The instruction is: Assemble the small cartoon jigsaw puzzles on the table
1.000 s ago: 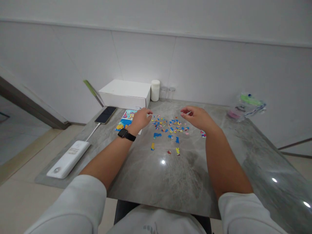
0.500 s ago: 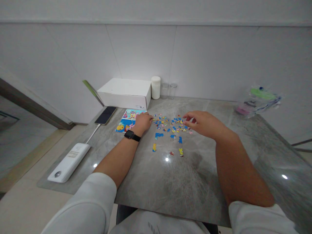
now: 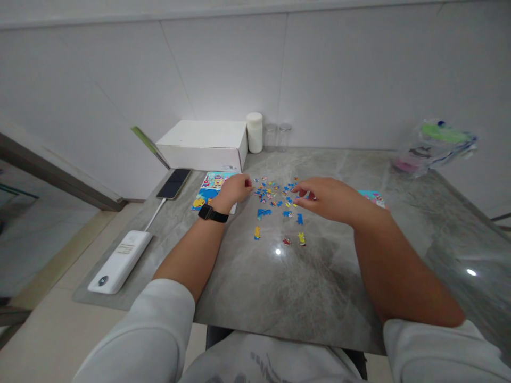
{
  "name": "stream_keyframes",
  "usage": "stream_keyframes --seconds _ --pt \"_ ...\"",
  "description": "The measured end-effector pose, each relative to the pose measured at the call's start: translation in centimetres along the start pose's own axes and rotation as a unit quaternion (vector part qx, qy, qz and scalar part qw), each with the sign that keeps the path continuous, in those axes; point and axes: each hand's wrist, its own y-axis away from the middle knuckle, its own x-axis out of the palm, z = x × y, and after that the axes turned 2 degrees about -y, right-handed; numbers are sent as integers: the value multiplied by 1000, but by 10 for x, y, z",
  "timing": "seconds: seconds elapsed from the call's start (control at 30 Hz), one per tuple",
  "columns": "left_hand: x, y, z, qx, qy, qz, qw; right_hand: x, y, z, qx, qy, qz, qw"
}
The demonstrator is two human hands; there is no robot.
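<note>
Colourful jigsaw pieces (image 3: 270,191) come within reach: I've brought the right hand (image 3: 325,198), narrowly parted, over their right edge. Left hand's (image 3: 235,189) grip: can't tell.

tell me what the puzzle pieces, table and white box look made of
Puzzle pieces: probably printed card, thin and flat with bright colours.
Table: stone or a stone-look sheet, glossy, grey veins and light reflections showing.
White box: likely cardboard, matt, with crisp edges and a small label.

The grey worktop (image 3: 275,292) bears puzzle pieces (image 3: 265,192), 2 clear containers (image 3: 270,138) at their 12 o'clock, a phone (image 3: 174,183) at 9.
</note>
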Motion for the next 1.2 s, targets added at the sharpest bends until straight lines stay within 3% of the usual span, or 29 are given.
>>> stream_keyframes --seconds 0.1,0.2,0.3,0.4,0.73,1.0,1.2 --pt "-20 5 -16 52 188 -26 980 7 -6 -2 11 -12 -12 1000" --pt "-39 17 -41 85 375 7 923 10 -13 -1 20 -63 -62 996" --pt "-50 33 -65 86 483 21 871 12 -17 3 22 -147 -102 984" --pt "-51 43 -81 80 529 34 844 13 -18 6 15 -233 -119 965" --pt "-35 48 -90 72 574 66 813 22 -22 8 31 -347 -183 920" --pt "-38 51 -94 13 612 82 787 24 -25 -1 58 -408 -161 897" --pt "-42 56 -100 44 548 88 830 18 -23 3 79 -401 -134 903"
